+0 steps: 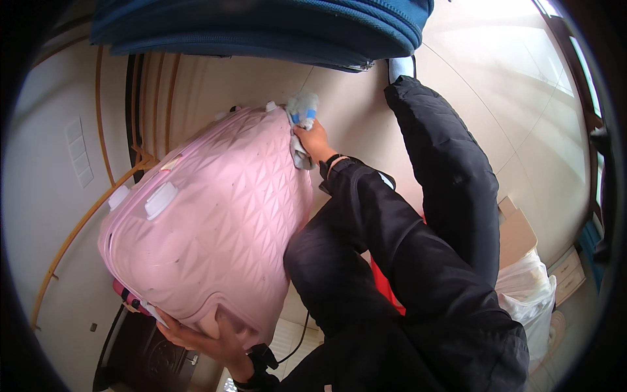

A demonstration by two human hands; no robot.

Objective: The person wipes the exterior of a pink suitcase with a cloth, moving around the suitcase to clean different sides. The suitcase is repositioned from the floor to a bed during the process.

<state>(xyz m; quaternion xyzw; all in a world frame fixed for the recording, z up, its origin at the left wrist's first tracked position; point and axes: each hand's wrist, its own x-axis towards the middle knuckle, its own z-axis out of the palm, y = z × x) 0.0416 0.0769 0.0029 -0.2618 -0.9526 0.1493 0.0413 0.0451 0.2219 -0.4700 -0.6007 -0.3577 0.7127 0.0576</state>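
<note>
A pink hard-shell suitcase (235, 196) with a faceted diamond pattern leans in front of me, tilted against my knee. White feet (161, 200) stick out from its side. My right hand (313, 141) grips a grey cleaning cloth (302, 105) with a blue band and presses it along the suitcase's far edge. Down at the near end, my left hand (208, 338) holds the suitcase by its corner, thumb in the recess of the shell and fingers spread around the edge.
A blue fabric suitcase (264, 29) with zips stands across the top. Wooden rails (83, 215) run along the left wall near a switch panel (78, 152). On the right sit a cardboard box (519, 230) and a white plastic bag (529, 289). Something red (384, 284) shows between my legs.
</note>
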